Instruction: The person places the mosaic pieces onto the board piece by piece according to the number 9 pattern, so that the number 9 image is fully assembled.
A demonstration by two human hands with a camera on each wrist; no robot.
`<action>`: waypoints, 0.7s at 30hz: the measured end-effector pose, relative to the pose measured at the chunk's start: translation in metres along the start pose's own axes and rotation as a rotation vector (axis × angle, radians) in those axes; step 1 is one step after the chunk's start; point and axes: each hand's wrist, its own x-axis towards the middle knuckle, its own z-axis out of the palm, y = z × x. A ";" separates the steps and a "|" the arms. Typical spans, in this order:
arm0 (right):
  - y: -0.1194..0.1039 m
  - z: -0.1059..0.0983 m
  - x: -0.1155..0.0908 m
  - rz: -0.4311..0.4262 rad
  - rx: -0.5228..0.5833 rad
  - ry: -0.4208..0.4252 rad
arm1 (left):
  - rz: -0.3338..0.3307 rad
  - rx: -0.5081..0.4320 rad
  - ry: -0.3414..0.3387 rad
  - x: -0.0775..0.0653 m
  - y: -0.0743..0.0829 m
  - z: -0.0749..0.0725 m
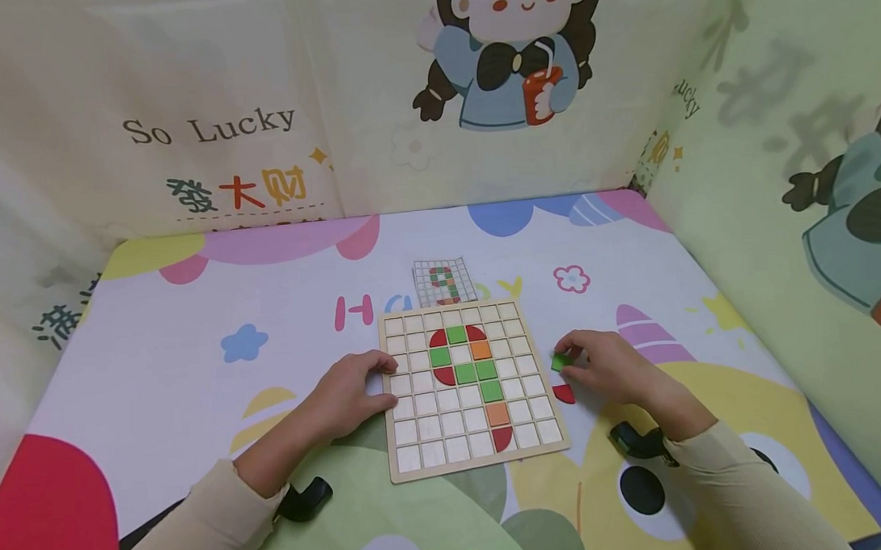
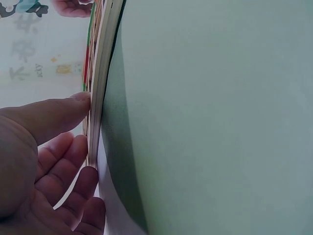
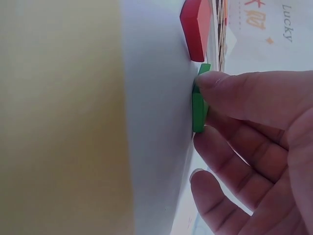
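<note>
A wooden grid board (image 1: 439,473) lies on the printed table cover, and green, orange and red tiles fill several of its cells in a shape like a 9. Against the board's left edge rest the thumb and fingertips of my left hand (image 1: 350,393), seen close up in the left wrist view. To the right of the board, my right hand (image 1: 607,365) pinches a green square tile (image 3: 198,111) between thumb and fingers, low over the table. Beside that tile lies a red quarter-round tile (image 1: 564,394).
Behind the board, a small paper card (image 1: 444,282) shows a grid with a similar coloured pattern. The table cover (image 1: 173,333) carries cartoon prints. Printed cloth hangs at the back (image 1: 364,164) and along the right side.
</note>
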 end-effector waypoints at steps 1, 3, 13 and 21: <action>0.000 0.000 0.000 -0.001 -0.001 0.000 | 0.002 0.000 0.000 0.000 0.000 0.000; 0.001 0.000 0.001 0.001 -0.008 -0.001 | 0.004 0.000 -0.001 0.000 0.000 0.000; 0.001 0.002 0.003 0.032 -0.027 -0.016 | -0.005 0.006 -0.003 0.000 0.000 -0.001; 0.001 0.002 0.003 0.055 -0.017 -0.013 | 0.002 0.000 -0.003 0.000 0.000 0.001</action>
